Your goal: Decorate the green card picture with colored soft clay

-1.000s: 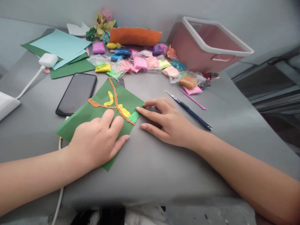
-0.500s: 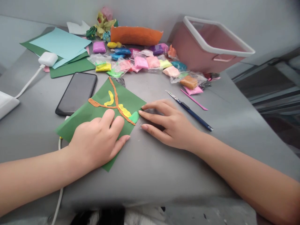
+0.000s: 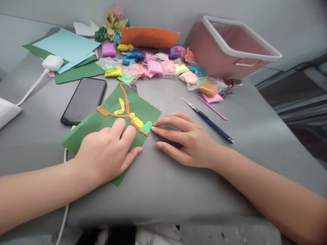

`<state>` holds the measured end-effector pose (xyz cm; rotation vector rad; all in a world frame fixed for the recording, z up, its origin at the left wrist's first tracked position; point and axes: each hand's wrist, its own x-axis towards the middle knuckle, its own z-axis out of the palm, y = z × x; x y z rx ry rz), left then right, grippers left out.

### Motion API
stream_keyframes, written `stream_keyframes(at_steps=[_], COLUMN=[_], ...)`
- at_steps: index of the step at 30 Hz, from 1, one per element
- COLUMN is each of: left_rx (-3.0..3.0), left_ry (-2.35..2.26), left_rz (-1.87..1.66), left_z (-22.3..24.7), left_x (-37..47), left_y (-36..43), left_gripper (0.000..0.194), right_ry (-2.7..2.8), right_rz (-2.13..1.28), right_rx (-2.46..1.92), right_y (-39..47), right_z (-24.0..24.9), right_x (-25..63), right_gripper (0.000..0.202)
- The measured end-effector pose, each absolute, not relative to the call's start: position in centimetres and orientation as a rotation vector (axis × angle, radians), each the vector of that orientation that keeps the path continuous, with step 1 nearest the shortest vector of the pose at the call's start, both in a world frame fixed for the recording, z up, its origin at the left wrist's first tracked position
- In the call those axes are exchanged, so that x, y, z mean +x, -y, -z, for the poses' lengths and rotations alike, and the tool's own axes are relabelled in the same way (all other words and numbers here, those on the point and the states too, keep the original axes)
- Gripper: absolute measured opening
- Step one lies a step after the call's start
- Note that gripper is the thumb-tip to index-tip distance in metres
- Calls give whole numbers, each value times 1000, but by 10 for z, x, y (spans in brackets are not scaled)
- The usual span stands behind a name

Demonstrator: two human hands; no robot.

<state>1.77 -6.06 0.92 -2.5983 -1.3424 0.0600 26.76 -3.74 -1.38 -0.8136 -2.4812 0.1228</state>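
A green sheet (image 3: 107,126) lies tilted on the grey table, bearing orange clay strips (image 3: 125,98), yellow clay pieces (image 3: 136,119) and a light green clay piece (image 3: 147,127) near its right edge. My left hand (image 3: 108,149) rests on the sheet's lower part, fingers curled and thumb apart, with nothing seen in it. My right hand (image 3: 187,139) is at the sheet's right edge, its fingers apart. One fingertip touches or nearly touches the light green clay, and nothing is held between the fingers.
A phone (image 3: 84,101) lies left of the sheet. Behind are bagged clay packs (image 3: 155,67), coloured papers (image 3: 66,46), an orange piece (image 3: 149,37) and a pink bin (image 3: 212,51). Right of the sheet lie a blue cutter (image 3: 214,126) and a pink stick (image 3: 213,108). A white cable runs at left.
My right hand has moved slightly down and right, its fingertip still beside the light green clay. My left hand stays in place. The view has shifted a little.
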Motion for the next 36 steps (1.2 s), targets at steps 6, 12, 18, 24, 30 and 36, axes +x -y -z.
stream_keyframes(at_steps=[6, 12, 18, 24, 30, 36], left_rx=[-2593, -2662, -2716, -2727, -2739, -2783], left_ry=[1325, 1305, 1267, 1258, 1251, 1297], left_rz=[-43, -147, -112, -91, -66, -162], left_z=[-9, -17, -18, -14, -14, -21], left_x=[18, 14, 6, 6, 6, 6], left_y=[61, 57, 53, 52, 52, 50], left_gripper=[32, 35, 38, 39, 39, 42], right_ry=[2463, 2375, 2526, 2533, 2483, 2484], right_rz=[-170, -145, -62, -185, -273, -224], right_rx=[-794, -820, -780, -741, -734, -763], right_y=[36, 37, 37, 36, 35, 36], right_z=[13, 7, 13, 16, 18, 17], right_x=[267, 268, 266, 265, 264, 264], right_gripper=[23, 16, 31, 35, 31, 31])
